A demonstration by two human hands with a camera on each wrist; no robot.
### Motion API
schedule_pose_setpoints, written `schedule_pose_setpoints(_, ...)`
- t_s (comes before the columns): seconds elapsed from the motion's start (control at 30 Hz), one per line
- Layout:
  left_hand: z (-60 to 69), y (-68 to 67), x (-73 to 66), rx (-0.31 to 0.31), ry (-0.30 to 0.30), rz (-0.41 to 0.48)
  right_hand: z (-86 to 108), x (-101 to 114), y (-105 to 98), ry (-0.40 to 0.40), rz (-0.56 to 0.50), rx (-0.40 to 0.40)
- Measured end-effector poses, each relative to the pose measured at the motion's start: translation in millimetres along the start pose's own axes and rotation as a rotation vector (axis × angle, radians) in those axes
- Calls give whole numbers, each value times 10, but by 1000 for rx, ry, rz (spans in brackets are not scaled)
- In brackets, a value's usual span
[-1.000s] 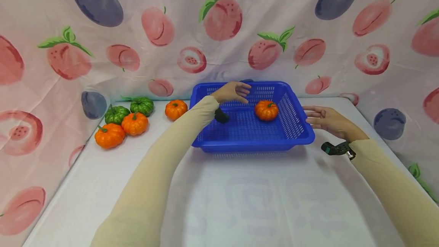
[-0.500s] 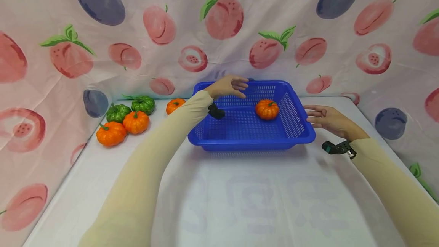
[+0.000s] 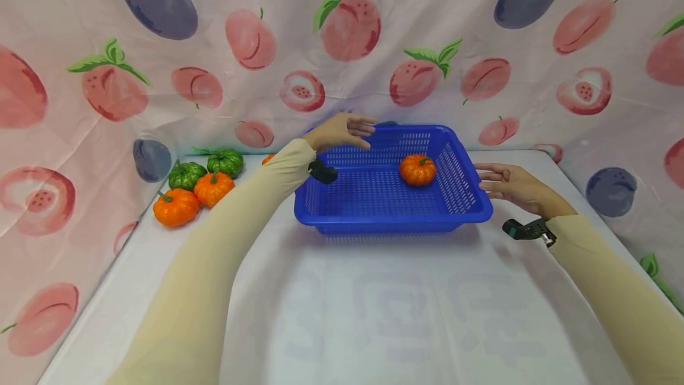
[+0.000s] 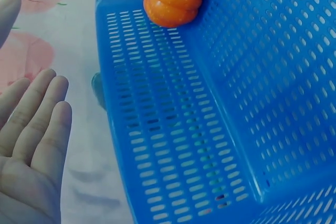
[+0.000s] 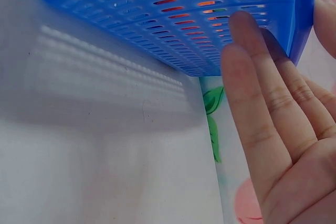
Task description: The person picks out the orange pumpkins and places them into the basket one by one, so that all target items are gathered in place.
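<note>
A blue plastic basket (image 3: 392, 220) with slotted walls stands on the white table. One small orange pumpkin (image 3: 418, 170) sits inside it, toward the right wall. My left hand (image 3: 342, 131) hovers over the basket's back left corner and holds nothing; its straight fingers (image 4: 39, 124) show apart from the wall in the left wrist view. At the right side is my right hand (image 3: 513, 186), its extended fingers (image 5: 273, 93) lying along the outer wall under the rim. The thumb (image 5: 325, 22) is beyond the rim; whether it touches cannot be told.
Left of the basket, two orange pumpkins (image 3: 176, 207) and two green pumpkins (image 3: 225, 163) stand in a cluster. Another orange pumpkin (image 3: 268, 158) is mostly hidden behind my left sleeve (image 3: 230, 224). A fruit-print cloth (image 3: 246, 94) hangs at the back and sides.
My left hand has drifted left and slightly up, away from the pumpkin in the basket. Its sleeve now covers most of the lone orange pumpkin. The right hand keeps its place.
</note>
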State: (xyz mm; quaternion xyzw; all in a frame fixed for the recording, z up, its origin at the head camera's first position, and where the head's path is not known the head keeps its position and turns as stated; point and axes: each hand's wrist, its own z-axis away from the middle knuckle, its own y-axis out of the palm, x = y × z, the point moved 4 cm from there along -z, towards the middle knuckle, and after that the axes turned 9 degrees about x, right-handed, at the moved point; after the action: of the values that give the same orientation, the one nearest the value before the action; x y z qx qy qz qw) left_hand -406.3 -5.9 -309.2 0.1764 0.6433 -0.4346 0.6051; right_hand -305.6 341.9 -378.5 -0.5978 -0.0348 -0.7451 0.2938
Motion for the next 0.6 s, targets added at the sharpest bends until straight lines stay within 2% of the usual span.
schedule_pose_setpoints(0.23,87,-68,-51,-4,-4,-36,7,11,7,-8,1,9)
schedule_pose_setpoints(0.6,234,-117,-35,-27,-2,-35,10,23,-5,-5,9,12)
